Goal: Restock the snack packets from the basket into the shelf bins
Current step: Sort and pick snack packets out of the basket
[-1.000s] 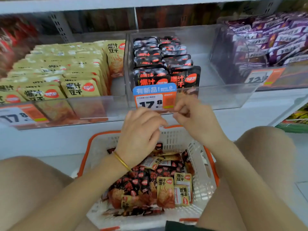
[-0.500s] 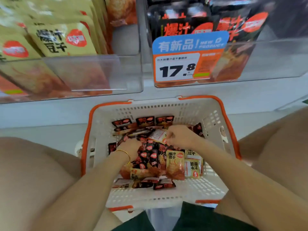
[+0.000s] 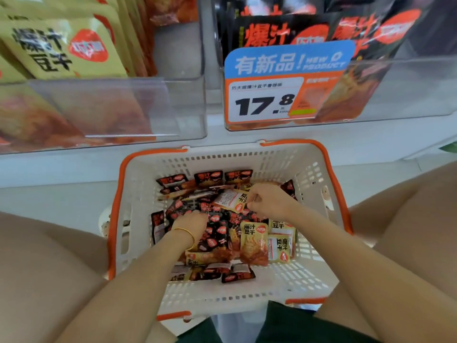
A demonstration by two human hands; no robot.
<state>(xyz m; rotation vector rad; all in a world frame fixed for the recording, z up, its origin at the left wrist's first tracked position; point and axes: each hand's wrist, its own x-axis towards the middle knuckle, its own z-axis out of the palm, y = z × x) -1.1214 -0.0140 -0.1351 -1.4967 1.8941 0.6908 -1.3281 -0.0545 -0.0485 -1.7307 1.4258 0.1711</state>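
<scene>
From my feed, the clear left bin (image 3: 118,107) holds yellow bags (image 3: 61,50), and below it, inside the white basket (image 3: 133,206), the left hand (image 3: 191,225) lies knuckles-up on the heap of black packets (image 3: 217,233); its fingertips are sunk among them, so I cannot tell whether it grips any. Just right of it a pale packet (image 3: 231,200) sits tilted above the heap, pinched at its right edge between the thumb and curled fingers of the right hand (image 3: 268,201). Further up and right, the right bin (image 3: 408,87) holds black bags (image 3: 284,30) behind a price tag (image 3: 267,105) reading 17.8
</scene>
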